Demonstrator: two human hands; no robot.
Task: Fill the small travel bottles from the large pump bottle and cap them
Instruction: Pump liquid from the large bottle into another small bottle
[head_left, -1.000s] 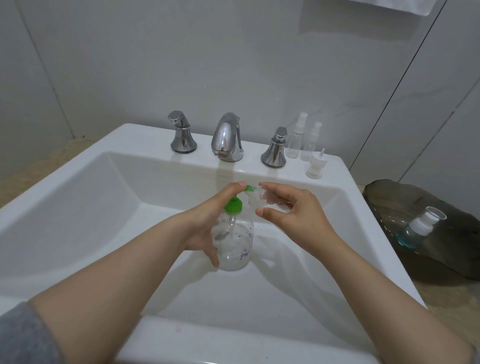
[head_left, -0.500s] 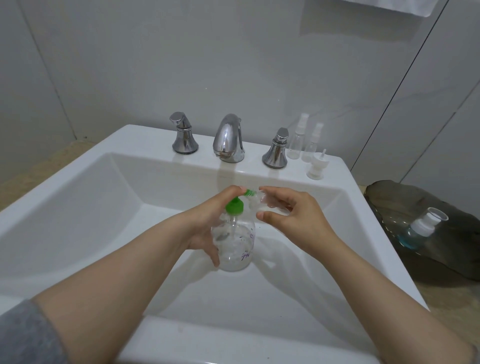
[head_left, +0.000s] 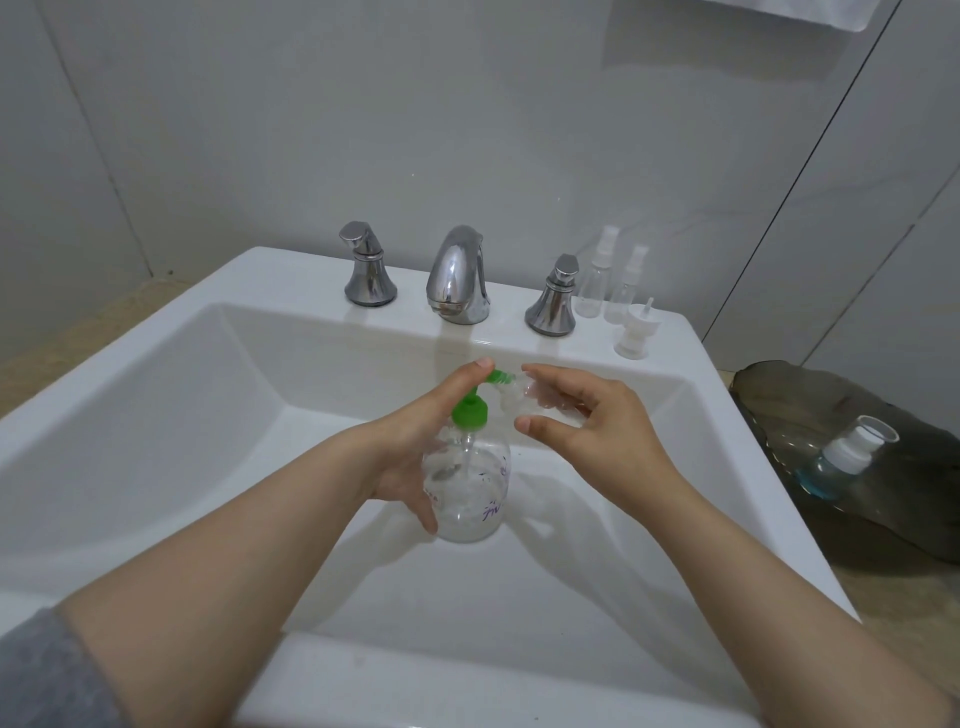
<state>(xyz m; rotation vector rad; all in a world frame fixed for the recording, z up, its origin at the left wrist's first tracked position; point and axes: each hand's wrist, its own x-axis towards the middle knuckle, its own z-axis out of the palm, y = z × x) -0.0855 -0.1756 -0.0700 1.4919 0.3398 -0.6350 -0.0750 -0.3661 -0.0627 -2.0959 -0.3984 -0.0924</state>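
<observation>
Our left hand (head_left: 410, 449) grips the clear pump bottle (head_left: 470, 496), green-topped, upright above the sink (head_left: 291, 283) centre, spout pointing right at the small clear travel bottle (head_left: 522, 402) our right hand (head_left: 589, 431) pinches.

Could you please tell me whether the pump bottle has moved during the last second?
No. The pump bottle stays in line below the faucet, gripped by the left hand, with no visible shift either way.
</observation>
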